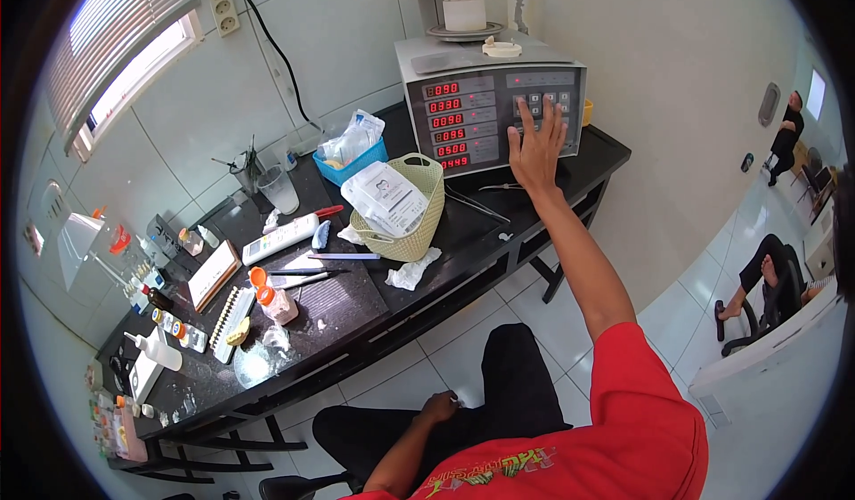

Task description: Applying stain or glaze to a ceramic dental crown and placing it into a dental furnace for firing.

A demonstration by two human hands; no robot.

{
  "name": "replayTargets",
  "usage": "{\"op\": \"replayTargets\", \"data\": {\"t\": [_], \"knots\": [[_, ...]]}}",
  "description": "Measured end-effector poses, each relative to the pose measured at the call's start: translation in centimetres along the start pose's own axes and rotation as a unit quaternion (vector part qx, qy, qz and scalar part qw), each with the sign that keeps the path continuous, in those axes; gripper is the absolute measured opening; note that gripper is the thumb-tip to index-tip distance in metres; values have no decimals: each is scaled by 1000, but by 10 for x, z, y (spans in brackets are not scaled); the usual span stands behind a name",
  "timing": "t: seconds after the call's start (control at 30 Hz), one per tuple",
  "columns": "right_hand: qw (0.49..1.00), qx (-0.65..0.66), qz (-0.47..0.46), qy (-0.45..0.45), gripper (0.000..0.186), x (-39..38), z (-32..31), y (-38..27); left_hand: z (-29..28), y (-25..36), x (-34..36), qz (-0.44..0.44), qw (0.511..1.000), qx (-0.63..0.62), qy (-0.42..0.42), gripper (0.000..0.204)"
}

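Observation:
My right hand [537, 154] reaches up to the front of a grey benchtop furnace [490, 57], fingers spread over its keypad [549, 101]. The fingertips seem to touch the buttons; the palm hides the lower keys. Rows of red lit digits [457, 126] glow on the panel's left half. A cream ring-shaped tray [501, 49] with a small piece on it sits on the furnace top, and a white block [464, 12] stands on the round platform behind. My left hand [439, 407] rests on my lap, fingers curled, a tiny pale bit showing at them.
Left of the furnace stand a pale green basket [426, 199] with a white packet and a blue basket [356, 163]. Tweezers [476, 204] lie before the furnace. Brushes, bottles, a spiral pad [233, 317] and crumpled tissue [413, 269] cover the black table. Other people are far right.

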State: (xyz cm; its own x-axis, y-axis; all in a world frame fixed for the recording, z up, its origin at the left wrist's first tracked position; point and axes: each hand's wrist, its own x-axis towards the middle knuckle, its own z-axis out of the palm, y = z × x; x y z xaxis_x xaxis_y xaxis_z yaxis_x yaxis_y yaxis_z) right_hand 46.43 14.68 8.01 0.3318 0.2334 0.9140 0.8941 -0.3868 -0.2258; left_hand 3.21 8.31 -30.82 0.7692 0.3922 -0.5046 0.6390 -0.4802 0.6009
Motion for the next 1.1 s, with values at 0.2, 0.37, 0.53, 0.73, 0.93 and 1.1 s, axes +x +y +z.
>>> {"op": "replayTargets", "data": {"t": [0.2,0.37,0.53,0.73,0.93,1.1], "knots": [[1000,11,2,1,51,-3,0,1,4,-2,-2,6,1000,-1,-3,37],[1000,9,4,-3,51,-2,2,3,5,-4,3,9,1000,4,-1,38],[1000,1,-3,8,52,5,5,7,1,-3,14,-1,1000,-7,-3,37],[996,77,-15,52,52,7,-5,-10,20,-34,21,-15,999,38,-14,42],[992,77,-25,95,43,-7,-44,17,15,-12,7,184,982,-2,41,18],[958,242,44,147,40,-77,-108,-10,19,-33,15,213,972,-20,94,24]]}}
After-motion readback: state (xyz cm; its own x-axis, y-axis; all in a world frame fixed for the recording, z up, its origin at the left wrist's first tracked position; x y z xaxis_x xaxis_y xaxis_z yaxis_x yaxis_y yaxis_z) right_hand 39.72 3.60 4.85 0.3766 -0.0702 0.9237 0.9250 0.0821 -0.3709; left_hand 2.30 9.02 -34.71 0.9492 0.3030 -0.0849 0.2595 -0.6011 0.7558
